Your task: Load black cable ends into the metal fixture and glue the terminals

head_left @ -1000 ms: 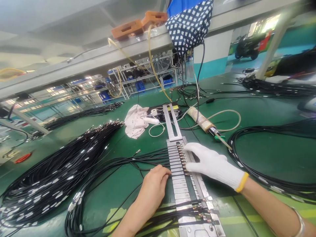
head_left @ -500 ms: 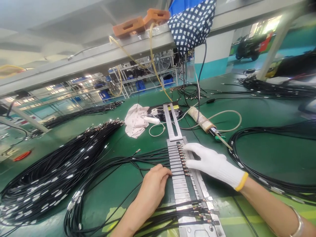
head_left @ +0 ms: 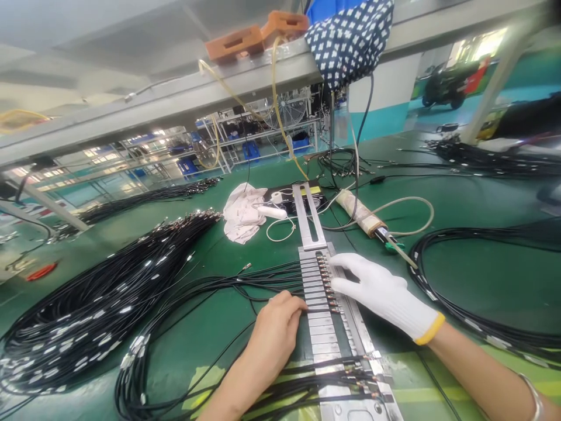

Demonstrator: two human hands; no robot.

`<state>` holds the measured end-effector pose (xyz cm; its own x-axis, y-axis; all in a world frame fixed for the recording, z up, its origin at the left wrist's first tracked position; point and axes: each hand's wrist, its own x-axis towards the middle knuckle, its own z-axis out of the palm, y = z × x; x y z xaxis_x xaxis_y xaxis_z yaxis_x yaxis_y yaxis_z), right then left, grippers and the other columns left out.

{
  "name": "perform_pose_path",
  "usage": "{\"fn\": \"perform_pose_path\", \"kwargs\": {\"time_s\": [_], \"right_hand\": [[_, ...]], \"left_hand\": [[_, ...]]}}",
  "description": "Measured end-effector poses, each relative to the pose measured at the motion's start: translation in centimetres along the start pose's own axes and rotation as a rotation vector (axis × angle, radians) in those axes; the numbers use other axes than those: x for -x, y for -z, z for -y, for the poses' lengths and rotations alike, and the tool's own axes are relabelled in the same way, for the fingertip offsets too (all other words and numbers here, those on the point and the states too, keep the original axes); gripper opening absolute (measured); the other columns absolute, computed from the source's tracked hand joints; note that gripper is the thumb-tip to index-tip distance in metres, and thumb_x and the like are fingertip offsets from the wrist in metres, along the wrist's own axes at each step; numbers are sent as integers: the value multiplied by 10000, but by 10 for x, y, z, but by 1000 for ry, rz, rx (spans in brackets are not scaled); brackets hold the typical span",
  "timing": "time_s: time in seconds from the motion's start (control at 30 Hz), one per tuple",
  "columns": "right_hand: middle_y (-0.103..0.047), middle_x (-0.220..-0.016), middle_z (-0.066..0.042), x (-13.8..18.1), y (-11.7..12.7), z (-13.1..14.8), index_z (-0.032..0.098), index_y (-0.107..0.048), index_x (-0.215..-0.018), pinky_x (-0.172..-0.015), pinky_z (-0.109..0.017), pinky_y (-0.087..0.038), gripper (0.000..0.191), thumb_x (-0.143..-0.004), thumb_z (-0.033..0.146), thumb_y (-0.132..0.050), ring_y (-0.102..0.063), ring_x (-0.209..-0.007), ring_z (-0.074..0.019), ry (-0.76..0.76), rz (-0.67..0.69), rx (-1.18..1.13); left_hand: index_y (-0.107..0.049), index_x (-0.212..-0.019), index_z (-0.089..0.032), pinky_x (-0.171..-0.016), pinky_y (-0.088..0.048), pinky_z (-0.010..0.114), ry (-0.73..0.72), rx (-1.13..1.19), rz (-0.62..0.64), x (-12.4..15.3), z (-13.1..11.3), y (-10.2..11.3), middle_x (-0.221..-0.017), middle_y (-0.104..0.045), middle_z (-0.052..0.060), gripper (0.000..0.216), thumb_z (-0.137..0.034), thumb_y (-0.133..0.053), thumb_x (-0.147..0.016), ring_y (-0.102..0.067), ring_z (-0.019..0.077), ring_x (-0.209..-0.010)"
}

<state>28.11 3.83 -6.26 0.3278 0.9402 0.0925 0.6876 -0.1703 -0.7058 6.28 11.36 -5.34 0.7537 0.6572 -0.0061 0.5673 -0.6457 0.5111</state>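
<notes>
A slotted metal fixture (head_left: pixel 323 330) runs front to back on the bench, with several thin black cables (head_left: pixel 280 275) lying side by side across it. Their metal connectors (head_left: pixel 325 272) line up along its right side. My bare left hand (head_left: pixel 280 321) is at the fixture's left edge, its fingers pinched on a black cable that crosses a slot. Opposite it, my right hand (head_left: pixel 381 292), in a white glove with a yellow cuff, has thumb and forefinger apart beside the connectors. More cables (head_left: pixel 307 383) lie over the fixture's near end.
A large bundle of black cables (head_left: pixel 100 298) lies at left, and coiled cables (head_left: pixel 460 321) at right. Behind the fixture are a pink cloth (head_left: pixel 244 213), a dark box (head_left: pixel 284 202) and a wrapped handheld tool (head_left: pixel 362 213). A metal shelf beam (head_left: pixel 175 102) spans above.
The whole view has shifted slightly. Both hands stay at the fixture in nearly the same pose, and the cables keep their places.
</notes>
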Motion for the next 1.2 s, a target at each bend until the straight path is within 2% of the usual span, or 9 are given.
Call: {"fn": "perform_pose_path", "kwargs": {"time_s": [0.23, 0.4, 0.5, 0.63, 0.8, 0.9, 1.0, 1.13, 1.2], "right_hand": [[-577, -1401, 11, 0, -6, 3, 316, -625, -1235, -1051, -477, -427, 401, -847, 396, -562, -596, -1173, -278, -83, 31, 90], [-605, -1376, -16, 0, -7, 2, 305, -641, -1216, -1016, -479, -457, 394, -841, 402, -570, -606, -1166, -291, -30, -3, 83], [-572, -1422, -34, 2, -11, 7, 300, -632, -1251, -960, -480, -501, 460, -802, 396, -610, -576, -1224, -315, -31, 2, 154], [-527, -1463, -104, 7, -24, 12, 196, -622, -1296, -1049, -477, -454, 554, -772, 368, -671, -492, -1313, -335, 87, -23, 283], [-540, -1436, -149, 8, -32, 12, 153, -630, -1283, -1042, -519, -453, 537, -788, 349, -697, -503, -1279, -370, 147, -21, 369], [-554, -1421, -144, 6, -32, 10, 169, -643, -1254, -1018, -523, -471, 500, -789, 339, -707, -515, -1262, -376, 184, -21, 393], [-543, -1433, -145, 5, -34, 5, 189, -622, -1286, -1017, -526, -468, 546, -778, 354, -736, -494, -1286, -383, 215, -42, 399], [-527, -1447, -158, 3, -38, 2, 164, -610, -1306, -1043, -522, -447, 573, -782, 357, -738, -477, -1308, -383, 220, -31, 366], [-520, -1454, -158, 3, -36, 2, 152, -604, -1310, -1087, -508, -412, 591, -777, 371, -736, -462, -1331, -367, 198, -39, 297]], "left_hand": [[-763, -1069, -266, -783, -442, 290, -58, 96, 30, -1, 4, 2, -892, -631, 34, 387, -88, -434, -971, -608, 191, -857], [-761, -1086, -261, -765, -437, 273, -80, 148, 19, -2, 7, 0, -888, -624, 29, 387, -65, -451, -959, -605, 181, -861], [-760, -1093, -250, -773, -438, 277, -88, 136, 5, -1, 8, -2, -885, -622, 35, 379, -68, -454, -963, -604, 182, -853], [-769, -1065, -230, -765, -447, 268, -108, 105, -10, 0, 10, -4, -877, -617, 45, 376, -76, -439, -973, -598, 177, -837], [-754, -1104, -217, -759, -476, 304, -197, -100, 5, 5, 10, -6, -914, -637, 71, 392, -85, -409, -973, -574, 198, -839], [-706, -1185, -210, -841, -501, 396, -314, -297, -40, 10, 12, -10, -1062, -639, 115, 421, -61, -389, -952, -555, 252, -978], [-659, -1234, -207, -897, -511, 445, -386, -418, -81, 12, 14, -14, -1163, -607, 134, 447, -34, -375, -936, -524, 268, -1085], [-636, -1251, -206, -872, -532, 420, -369, -415, -33, 13, 14, -12, -1132, -613, 116, 490, 11, -390, -888, -544, 253, -1042], [-645, -1224, -198, -891, -527, 427, -346, -348, -64, 16, 9, -7, -1152, -609, 120, 468, 7, -400, -881, -549, 261, -1058]]}}
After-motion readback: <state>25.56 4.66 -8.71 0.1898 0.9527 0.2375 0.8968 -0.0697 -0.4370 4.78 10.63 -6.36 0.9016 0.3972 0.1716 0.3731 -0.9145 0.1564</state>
